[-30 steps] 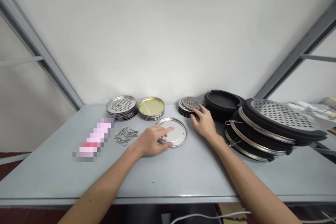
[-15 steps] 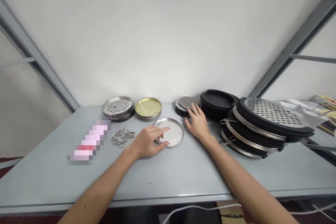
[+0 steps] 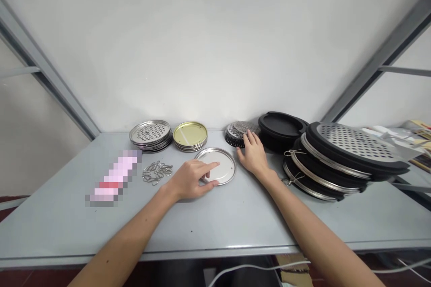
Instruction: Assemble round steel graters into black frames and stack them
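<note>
Left hand (image 3: 189,180) at the silver lid (image 3: 225,171), right hand (image 3: 255,156) at the perforated discs (image 3: 238,129)

The silver lid lies flat in the middle of the grey table (image 3: 215,224), its raised rim showing all round except under the left hand. That hand comes in from the near left and covers the lid's left edge. Its index finger points right across the lid, the thumb reaches the near rim well apart from it, and the other fingers curl underneath. No grip on the lid is visible, and I cannot tell whether the curled fingers touch it.

The right hand reaches further, to the near right edge of the perforated discs, which are stacked by the far wall (image 3: 208,45). Its fingers are bent and only slightly spread; their tips are over the stack, where the top disc is blurred. I cannot tell whether they have hold of it.

To the far left stand a pile of grated silver lids (image 3: 150,133) and, just right of it, a pile of yellow lids (image 3: 190,134). Nearer lie a heap of wire hooks (image 3: 156,172) and, left of those, a pixelated pink object (image 3: 116,177).

Just right of the discs sit black rings (image 3: 282,125), and a larger stack of black and silver parts (image 3: 336,168) rises at the right, wire loops at its left side, a perforated plate (image 3: 353,141) on top
</note>
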A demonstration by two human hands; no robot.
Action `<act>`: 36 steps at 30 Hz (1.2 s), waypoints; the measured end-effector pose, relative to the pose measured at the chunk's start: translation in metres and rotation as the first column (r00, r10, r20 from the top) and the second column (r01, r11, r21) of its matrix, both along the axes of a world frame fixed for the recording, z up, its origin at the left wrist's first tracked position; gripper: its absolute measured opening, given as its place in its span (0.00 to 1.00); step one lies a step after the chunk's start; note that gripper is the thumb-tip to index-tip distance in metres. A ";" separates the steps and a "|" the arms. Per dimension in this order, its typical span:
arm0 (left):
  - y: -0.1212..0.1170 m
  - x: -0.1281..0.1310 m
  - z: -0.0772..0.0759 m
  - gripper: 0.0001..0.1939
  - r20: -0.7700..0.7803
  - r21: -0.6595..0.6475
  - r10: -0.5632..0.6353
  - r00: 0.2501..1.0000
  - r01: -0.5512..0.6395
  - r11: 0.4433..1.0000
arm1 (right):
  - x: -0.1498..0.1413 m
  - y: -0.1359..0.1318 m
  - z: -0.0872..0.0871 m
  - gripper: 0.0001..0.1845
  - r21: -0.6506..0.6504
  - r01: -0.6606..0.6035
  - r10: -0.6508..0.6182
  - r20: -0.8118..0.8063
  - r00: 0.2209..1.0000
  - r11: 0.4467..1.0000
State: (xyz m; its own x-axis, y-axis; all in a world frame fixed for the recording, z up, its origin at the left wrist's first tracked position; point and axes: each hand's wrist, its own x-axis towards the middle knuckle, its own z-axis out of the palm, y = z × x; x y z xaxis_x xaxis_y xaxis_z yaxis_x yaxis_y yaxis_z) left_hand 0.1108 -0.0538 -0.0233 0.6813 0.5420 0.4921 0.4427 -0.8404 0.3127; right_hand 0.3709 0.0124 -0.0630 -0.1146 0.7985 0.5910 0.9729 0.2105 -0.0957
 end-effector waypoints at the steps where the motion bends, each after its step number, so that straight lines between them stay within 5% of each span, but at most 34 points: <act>1: 0.000 0.000 0.000 0.22 -0.001 0.003 -0.001 1.000 0.001 1.000 | 0.000 0.000 0.000 0.30 0.007 -0.002 0.002 -0.003 1.000 1.000; 10: -0.003 0.002 0.003 0.17 0.091 0.103 -0.028 0.995 0.019 0.994 | 0.003 0.001 0.006 0.33 0.061 -0.001 0.006 -0.073 0.997 0.998; 17: -0.002 0.003 0.003 0.12 0.042 0.151 -0.023 0.999 0.016 0.988 | 0.008 0.005 0.008 0.34 0.076 -0.013 0.034 -0.277 0.960 0.997; 24: -0.002 0.004 0.003 0.13 0.020 0.171 -0.013 1.000 0.009 0.985 | 0.008 0.000 0.022 0.30 0.142 -0.024 0.064 -0.280 0.958 0.990; 36: 0.021 -0.014 -0.006 0.15 0.155 0.058 0.346 0.925 -0.358 0.932 | -0.016 -0.040 0.057 0.21 0.298 -0.222 0.311 -0.297 0.903 0.928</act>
